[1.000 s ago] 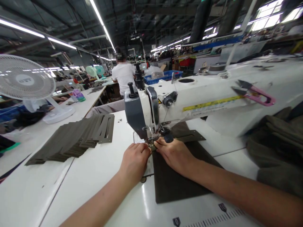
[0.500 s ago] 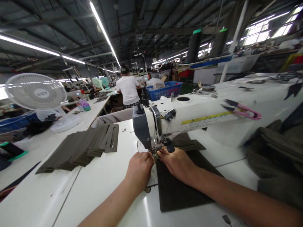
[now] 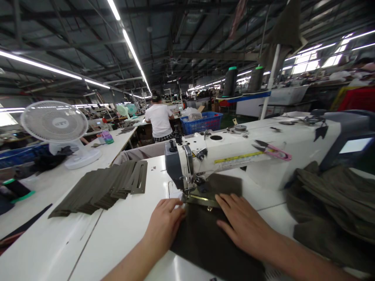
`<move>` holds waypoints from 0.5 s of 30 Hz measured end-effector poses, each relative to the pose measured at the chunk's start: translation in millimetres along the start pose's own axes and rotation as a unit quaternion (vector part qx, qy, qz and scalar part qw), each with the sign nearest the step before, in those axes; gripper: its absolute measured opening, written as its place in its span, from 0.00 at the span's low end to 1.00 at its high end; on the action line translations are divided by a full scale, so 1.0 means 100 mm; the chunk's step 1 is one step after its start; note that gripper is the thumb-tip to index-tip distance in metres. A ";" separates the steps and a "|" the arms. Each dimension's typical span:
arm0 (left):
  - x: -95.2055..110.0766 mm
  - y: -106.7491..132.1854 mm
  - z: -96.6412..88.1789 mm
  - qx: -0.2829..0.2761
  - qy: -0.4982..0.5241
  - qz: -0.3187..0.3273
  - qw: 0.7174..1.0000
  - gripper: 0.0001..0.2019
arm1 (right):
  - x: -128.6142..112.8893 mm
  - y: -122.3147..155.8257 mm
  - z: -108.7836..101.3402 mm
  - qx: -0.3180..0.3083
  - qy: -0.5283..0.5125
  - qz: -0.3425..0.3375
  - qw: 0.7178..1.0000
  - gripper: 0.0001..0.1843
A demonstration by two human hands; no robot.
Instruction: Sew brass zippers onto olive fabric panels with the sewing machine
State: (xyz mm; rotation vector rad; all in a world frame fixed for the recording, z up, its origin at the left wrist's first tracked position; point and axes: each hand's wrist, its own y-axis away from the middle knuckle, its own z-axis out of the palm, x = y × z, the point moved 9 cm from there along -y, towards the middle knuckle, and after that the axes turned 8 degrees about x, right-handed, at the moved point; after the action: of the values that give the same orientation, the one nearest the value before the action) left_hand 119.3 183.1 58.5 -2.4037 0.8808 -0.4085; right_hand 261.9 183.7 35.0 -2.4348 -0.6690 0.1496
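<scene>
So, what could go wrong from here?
Fingers: the left hand is close to the needle end of the sewing machine, so a fingertip might get caught if it runs.

Cloth: the right hand lies spread on the dark panel; uneven pressure could skew it.

Snips: the pink-handled snips on the machine's side might drop off.

tube lights (image 3: pixel 131 48) glare beneath a dim roof (image 3: pixel 161 27), streaking the white table (image 3: pixel 120 222).
</scene>
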 end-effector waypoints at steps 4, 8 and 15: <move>0.33 0.17 -0.17 -0.007 0.084 0.012 0.996 0.08 | -0.40 0.46 -0.36 0.054 -0.063 -0.086 0.993 0.19; 0.41 0.13 -0.14 -0.020 0.112 -0.009 0.993 0.11 | -0.38 0.28 -0.46 -0.030 -0.303 0.055 0.951 0.13; 0.19 -0.08 -0.09 0.021 0.063 0.000 0.998 0.08 | -0.36 0.14 -0.38 -0.086 -0.515 0.172 0.836 0.17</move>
State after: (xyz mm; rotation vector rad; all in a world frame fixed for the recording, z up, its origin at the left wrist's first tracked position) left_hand 133.0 171.7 72.4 -2.3591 0.9179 -0.5784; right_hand 246.9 135.9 56.0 -2.4834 -0.6541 1.6909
